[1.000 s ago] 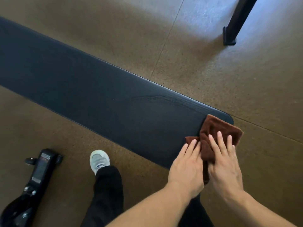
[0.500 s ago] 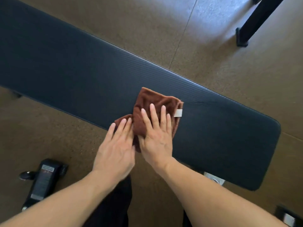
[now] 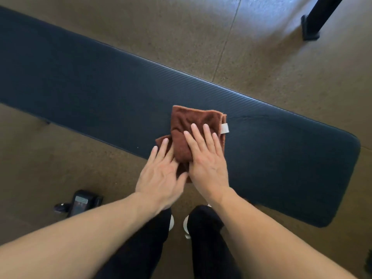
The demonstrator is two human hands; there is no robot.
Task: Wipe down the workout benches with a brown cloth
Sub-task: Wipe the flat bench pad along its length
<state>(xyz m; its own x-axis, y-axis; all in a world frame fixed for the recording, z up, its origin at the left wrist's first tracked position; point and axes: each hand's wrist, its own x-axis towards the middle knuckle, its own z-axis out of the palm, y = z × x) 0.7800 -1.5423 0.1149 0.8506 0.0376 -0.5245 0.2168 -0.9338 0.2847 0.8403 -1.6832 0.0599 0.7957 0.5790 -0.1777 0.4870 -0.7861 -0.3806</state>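
Hands: both lie flat, palms down, fingers straight and spread; neither one curls round anything.
Right hand [image 3: 207, 158]: pressed on the near half of the brown cloth [image 3: 193, 125], four fingertips reaching about halfway up it.
Left hand [image 3: 161, 176]: just beside the right, the two touching near the thumbs; its fingertips rest on the small flap of cloth that sticks out at the lower left, while its palm hangs past the near edge of the tabletop [image 3: 100, 93].
Floor [image 3: 271, 63]: speckled tan, one thin seam running away from the tabletop's far edge.
Tabletop: long dark padded bench, lying slantwise from upper left to its rounded end at lower right.
Legs [image 3: 209, 248]: dark trousers, white shoe edges showing between them, close against the near side of the tabletop.
Post [image 3: 320, 15]: black, with its foot on the floor at upper right, well apart from the tabletop.
Black device [image 3: 80, 203]: on the floor at lower left, near the left forearm.
Cloth: folded, on the tabletop towards the near edge, some way short of the rounded end.
Tag [image 3: 224, 128]: pale, on the cloth's right edge.
Change: half a second ago cloth and hands looked much the same; a second ago the cloth sat at the very end of the tabletop.
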